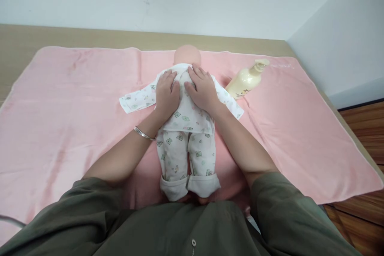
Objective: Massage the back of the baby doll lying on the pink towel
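Observation:
A baby doll (pixel 187 54) lies in front of me, its bald head away from me and no face showing. It wears a white printed top (pixel 192 117) and matching trousers (pixel 177 154) with turned-up cuffs. My left hand (pixel 168 91) rests flat on the left side of the top near the shoulder, fingers stretched out. On the right side, my right hand (pixel 202 87) lies the same way, thumb pointing inward. Both sleeves spread outward. The doll's feet are mostly hidden by the cuffs and my clothing.
A pink blanket (pixel 90 108) covers most of the wooden table (pixel 99 36). Right of the doll, a cream pump bottle (pixel 245 82) leans at a tilt beside the sleeve. A white wall (pixel 210 0) stands behind. A grey cable (pixel 12 220) shows at lower left.

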`<state>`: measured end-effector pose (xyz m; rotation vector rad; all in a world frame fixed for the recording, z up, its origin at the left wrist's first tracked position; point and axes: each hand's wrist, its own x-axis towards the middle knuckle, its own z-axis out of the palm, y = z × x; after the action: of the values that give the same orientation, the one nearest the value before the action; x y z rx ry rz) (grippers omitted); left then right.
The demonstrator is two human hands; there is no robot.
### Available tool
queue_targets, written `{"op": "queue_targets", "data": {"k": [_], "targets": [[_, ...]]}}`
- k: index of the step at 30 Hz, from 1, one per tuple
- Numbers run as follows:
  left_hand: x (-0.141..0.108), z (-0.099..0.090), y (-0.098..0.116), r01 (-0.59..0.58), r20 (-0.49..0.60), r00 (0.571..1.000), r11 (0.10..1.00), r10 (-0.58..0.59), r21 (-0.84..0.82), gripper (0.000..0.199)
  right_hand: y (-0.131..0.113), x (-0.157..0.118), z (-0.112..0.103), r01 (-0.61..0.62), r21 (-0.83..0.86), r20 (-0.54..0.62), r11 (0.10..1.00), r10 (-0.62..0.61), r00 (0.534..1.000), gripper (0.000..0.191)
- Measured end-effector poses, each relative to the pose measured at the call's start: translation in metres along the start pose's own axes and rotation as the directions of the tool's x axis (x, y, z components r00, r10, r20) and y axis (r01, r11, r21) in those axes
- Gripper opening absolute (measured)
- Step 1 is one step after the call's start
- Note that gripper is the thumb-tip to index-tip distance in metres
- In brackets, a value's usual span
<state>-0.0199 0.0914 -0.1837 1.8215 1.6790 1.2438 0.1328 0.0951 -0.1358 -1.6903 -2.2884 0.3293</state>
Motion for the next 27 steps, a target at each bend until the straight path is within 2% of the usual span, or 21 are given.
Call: {"op": "queue_targets", "data": {"k": [4,8,10,14,17,20,24,27], "targets": [[-0.012,0.0,0.018,-0.024,0.047,0.999,0.999,0.022,0.049,0.054,0.011,0.006,0.003,-0.01,0.059,-0.023,0.998,0.011,1.0,0.072],[-0.02,0.0,0.033,-0.09,0.118,0.99,0.994,0.082,0.059,0.056,0.01,0.006,0.004,-0.104,0.073,-0.052,0.992,0.108,0.993,0.073],[-0.015,-0.002,0.03,-0.058,0.132,0.99,0.997,0.051,0.055,0.057,0.001,-0.002,0.003,-0.112,0.036,-0.09,0.993,0.115,0.989,0.066],[0.008,-0.004,0.007,0.058,0.125,0.99,0.998,-0.063,0.04,0.06,-0.026,-0.023,0.001,-0.097,-0.057,-0.139,0.994,0.088,0.986,0.063],[0.015,-0.003,-0.003,0.031,0.103,0.994,0.999,-0.033,0.015,0.059,-0.034,-0.028,-0.001,-0.1,-0.096,-0.112,0.99,0.089,0.99,0.063],[0.005,-0.001,0.005,-0.013,0.098,0.995,1.0,0.011,0.015,0.057,-0.022,-0.019,-0.003,-0.078,-0.056,-0.091,0.995,0.073,0.993,0.06],[-0.019,0.0,0.031,-0.055,0.153,0.987,0.998,0.048,0.042,0.056,0.002,-0.001,-0.005,-0.031,0.024,-0.098,0.999,0.034,0.995,0.053],[-0.023,-0.002,0.04,-0.069,0.207,0.977,0.997,0.06,0.035,0.057,0.004,0.002,-0.007,-0.026,0.014,-0.111,1.0,0.027,0.994,0.049]]}}
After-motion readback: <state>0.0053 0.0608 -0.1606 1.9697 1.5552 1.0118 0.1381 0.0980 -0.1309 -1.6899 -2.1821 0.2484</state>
